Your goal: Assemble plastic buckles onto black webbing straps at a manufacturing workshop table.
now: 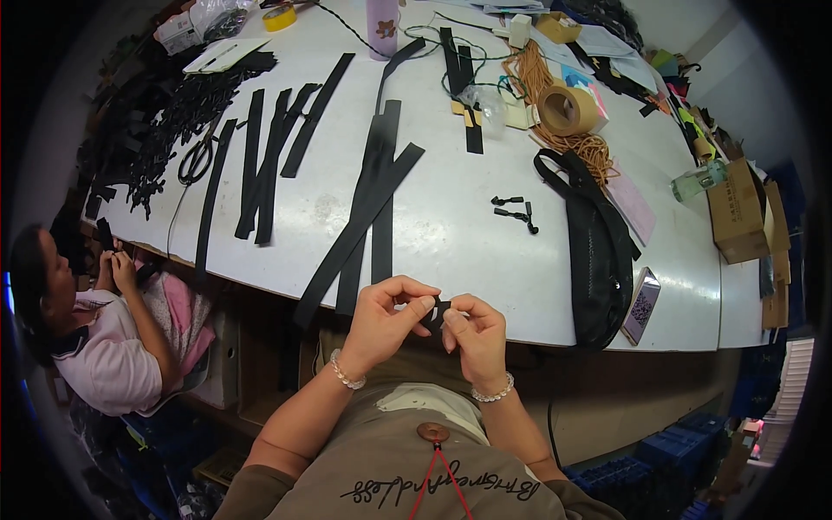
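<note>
— In the head view, how many things can be counted on the white table?

— One black bag is seen at the near edge, toward the right, with one phone just beside it. One brown tape roll is set farther in; one yellow tape roll and one purple bottle are placed by the far edge. Toward the left edge, one pair of scissors is shown.

— And the long black strips?

— At least three are crossed near the middle of the near edge. More are laid to the left; because of overlap, their exact number cannot be told.

— How are the hands posed?

— Two are held close together at the near edge, with both forearms angled inward and the fingers curled. One small black piece is held between them: it is pinched by the thumb and forefinger of the left hand and by those of the right hand. One beaded bracelet is worn on each wrist.
</note>
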Demonstrator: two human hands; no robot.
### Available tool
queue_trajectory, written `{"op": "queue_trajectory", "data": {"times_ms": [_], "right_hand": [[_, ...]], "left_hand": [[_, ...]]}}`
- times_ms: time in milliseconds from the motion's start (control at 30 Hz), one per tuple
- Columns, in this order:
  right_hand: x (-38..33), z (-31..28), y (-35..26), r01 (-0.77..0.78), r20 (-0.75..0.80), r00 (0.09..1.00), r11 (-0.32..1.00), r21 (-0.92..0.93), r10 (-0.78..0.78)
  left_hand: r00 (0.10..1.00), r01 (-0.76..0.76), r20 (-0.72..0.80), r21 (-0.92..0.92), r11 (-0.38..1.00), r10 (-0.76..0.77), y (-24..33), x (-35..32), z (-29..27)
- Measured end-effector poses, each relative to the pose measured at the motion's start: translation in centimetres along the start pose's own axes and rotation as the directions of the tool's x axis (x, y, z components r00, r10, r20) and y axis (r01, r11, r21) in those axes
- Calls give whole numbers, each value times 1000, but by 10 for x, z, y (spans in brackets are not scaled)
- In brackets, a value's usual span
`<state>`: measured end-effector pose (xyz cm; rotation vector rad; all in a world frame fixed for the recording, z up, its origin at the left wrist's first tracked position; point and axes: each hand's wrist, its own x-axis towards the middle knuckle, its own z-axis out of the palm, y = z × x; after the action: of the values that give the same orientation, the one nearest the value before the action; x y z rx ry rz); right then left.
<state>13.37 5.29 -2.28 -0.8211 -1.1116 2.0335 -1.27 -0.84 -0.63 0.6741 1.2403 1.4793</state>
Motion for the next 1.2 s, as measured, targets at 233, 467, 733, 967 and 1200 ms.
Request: {"op": "queue_trajectory", "data": {"times_ms": [233,467,733,967,1200], "right_hand": [[0,5,-6,-21,-2,1000,998,-62,21],[5,-3,-9,97,121,991,956,-278,-65],[6,-4,-7,159,207,973,945,-286,-101],[-3,5,-9,188,108,980,947,-259,-165],[-7,14,-6,26,-51,998,999,34,-24]], "left_hand": [[999,33,5,44,998,-34,-1,0,-3],[994,89,59,79,993,-94,2,-1,-3],[993,75,86,109,991,-84,4,-5,-3],[995,38,91,133,990,-50,9,-5,-5],[997,-71,5,42,997,71,0,-8,-3]]}}
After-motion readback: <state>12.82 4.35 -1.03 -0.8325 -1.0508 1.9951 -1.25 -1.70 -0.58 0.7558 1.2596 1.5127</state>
